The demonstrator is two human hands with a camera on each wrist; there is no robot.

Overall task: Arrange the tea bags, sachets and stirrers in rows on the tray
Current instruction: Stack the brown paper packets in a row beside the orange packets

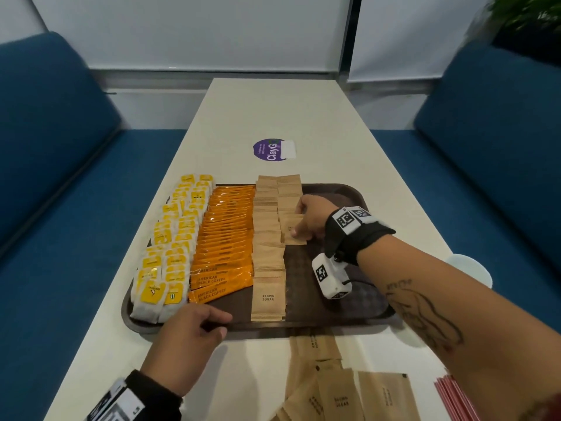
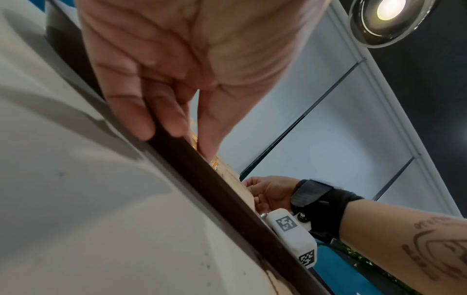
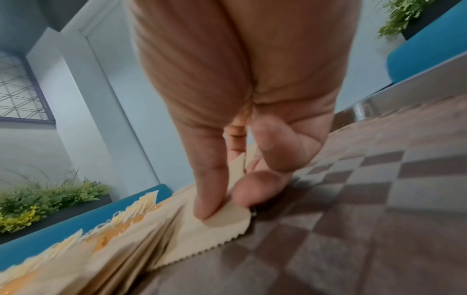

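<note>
Nearest you on the white table (image 1: 303, 117), loose brown sugar sachets (image 1: 337, 387) lie scattered just short of the tray, with a bundle of red stirrers (image 1: 452, 396) at the near right edge. Your left hand (image 1: 188, 338) grips the near rim of the brown tray (image 1: 358, 311), fingers curled over the lip and thumb lying along it; the left wrist view shows the fingertips (image 2: 136, 119) hooked on the dark edge. On the tray, going left to right, you have two columns of yellow tea bags (image 1: 170, 247), a row of orange coffee sachets (image 1: 224, 238), then a full row of overlapping brown sugar packets (image 1: 268, 253) running near to far. Just right of that row, a second brown row reaches only from the far rim to about the middle. Your right hand (image 1: 309, 218) is there, thumb and fingers pinching the nearest sachet of that second row (image 1: 293, 235) and pressing it flat against the tray floor. Farther off, a purple round sticker (image 1: 268, 149) sits on the table.
</note>
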